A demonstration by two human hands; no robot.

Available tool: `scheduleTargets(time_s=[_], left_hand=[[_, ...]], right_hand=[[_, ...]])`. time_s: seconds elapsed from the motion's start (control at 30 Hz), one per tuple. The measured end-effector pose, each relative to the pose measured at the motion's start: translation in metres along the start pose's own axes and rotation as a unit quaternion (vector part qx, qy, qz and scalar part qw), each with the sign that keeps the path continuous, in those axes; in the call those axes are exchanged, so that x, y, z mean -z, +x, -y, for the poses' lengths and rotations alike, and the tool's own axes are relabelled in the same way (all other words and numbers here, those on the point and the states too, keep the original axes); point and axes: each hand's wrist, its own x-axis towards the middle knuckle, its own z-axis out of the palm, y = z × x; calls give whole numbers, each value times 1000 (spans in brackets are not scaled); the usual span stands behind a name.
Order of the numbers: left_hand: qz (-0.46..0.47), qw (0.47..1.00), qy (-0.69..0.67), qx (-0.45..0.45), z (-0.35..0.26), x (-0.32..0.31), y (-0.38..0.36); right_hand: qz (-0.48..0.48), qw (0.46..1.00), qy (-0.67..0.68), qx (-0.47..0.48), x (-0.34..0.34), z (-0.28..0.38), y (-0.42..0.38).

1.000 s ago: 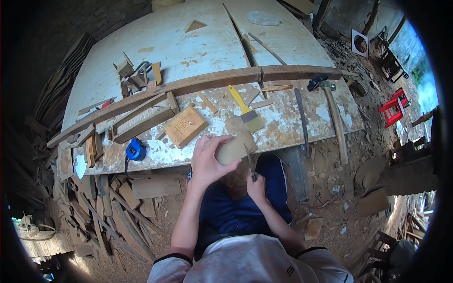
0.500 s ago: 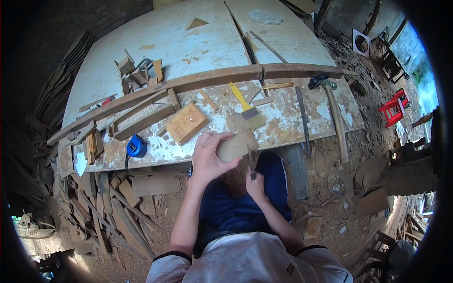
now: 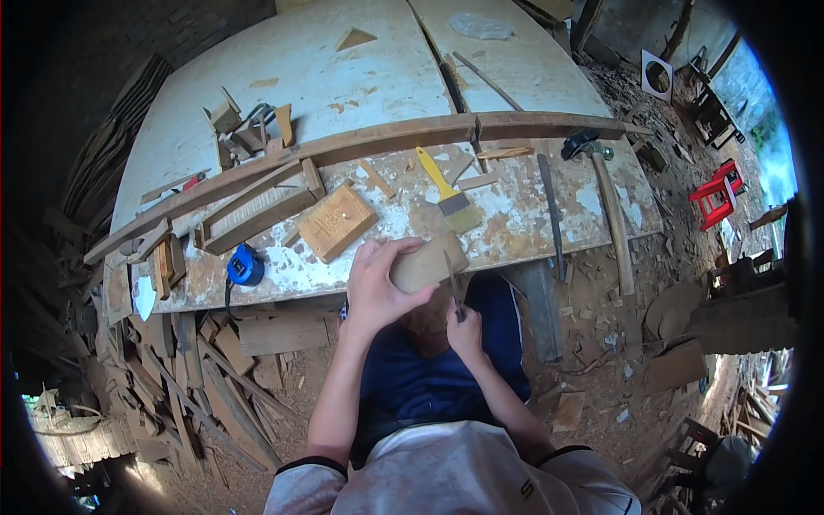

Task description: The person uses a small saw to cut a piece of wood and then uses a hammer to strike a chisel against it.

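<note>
My left hand (image 3: 378,283) grips a flat wooden block (image 3: 422,264) by its left end, thumb below and fingers above, at the front edge of the workbench (image 3: 515,236). In my right hand (image 3: 465,330) is the dark handle of a thin-bladed knife (image 3: 453,279). The blade points up and lies across the block's right part. Just behind my left hand a carved wooden block (image 3: 341,223) rests on the bench, with a yellow-handled brush (image 3: 442,184) to its right.
A blue tape measure (image 3: 245,266) and a wooden frame (image 3: 262,210) sit to the left. On the right lie a hammer (image 3: 611,215) and a long dark file (image 3: 551,206). A long beam (image 3: 386,142) crosses the bench. Wood scraps (image 3: 232,386) cover the floor.
The knife blade has moved slightly up and left over the block. The block's face is tilted a little differently in my left hand, which has shifted slightly left.
</note>
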Motion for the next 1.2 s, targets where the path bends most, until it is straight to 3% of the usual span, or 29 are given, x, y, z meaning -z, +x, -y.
scheduleTargets(time_s=[0.07, 0.23, 0.37, 0.47, 0.6, 0.67, 0.73, 0.9, 1.03, 1.13, 1.2], left_hand=[[-3, 1000, -2, -4, -1, 2, 2], [13, 1000, 12, 24, -2, 1, -2], [-4, 1000, 9, -14, 2, 0, -1], [-22, 997, -73, 29, 6, -1, -1], [-9, 1000, 8, 7, -3, 0, 0], [-8, 1000, 4, 15, -2, 1, 3], [-3, 1000, 5, 11, -3, 0, 0], [-9, 1000, -4, 8, -3, 0, 0], [-63, 997, 36, 12, -7, -4, -1], [-108, 992, 58, 20, -4, -9, -1], [-107, 992, 63, 27, -4, -10, -1]], right_hand=[[-1, 1000, -15, 2, -9, -33, -2], [-7, 1000, 14, 20, 9, 30, 7], [14, 1000, -8, 13, -14, -33, -4], [-12, 1000, 21, -4, 2, -4, 1], [33, 998, 27, -37, 9, -19, -1], [10, 1000, 10, -1, 4, -16, 5], [13, 1000, 26, 5, 14, 23, 8], [23, 999, 29, 2, 1, -25, -2], [11, 987, 155, -50, 20, -15, -14], [75, 930, 304, -193, 45, 16, -21], [116, 920, 330, -177, 73, 57, -19]])
